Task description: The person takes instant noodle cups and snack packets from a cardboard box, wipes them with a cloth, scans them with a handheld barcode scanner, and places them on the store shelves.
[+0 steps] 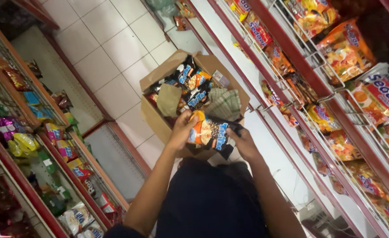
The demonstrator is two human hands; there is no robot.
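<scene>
I am looking down a narrow shop aisle, and both hands are meeting at the centre of the frame. My left hand (182, 131) is gripping the orange end of a stack of instant noodle packets (213, 132), fingers curled over its top edge. My right hand (244, 143) is clasping the black end of the same stack from below. I am counting at least two packets in that stack, one orange-and-black on top and a darker one poking out beneath; I cannot tell whether more are hidden between them.

Just above the hands, one open cardboard box (159, 121) is sitting on the white tiled floor (110, 53), its flaps spread. Inside it I am seeing roughly four or five more dark packets (190, 77), one folded checked cloth (223, 105) at its right side, and one brown paper piece (169, 99) at its left.

Along the right of the frame, red wire-fronted shelves (318, 92) are holding many orange noodle packets (344, 50), too many to count. On the left of the frame, a second red rack (40, 145) is carrying mixed small snack bags (20, 143).
</scene>
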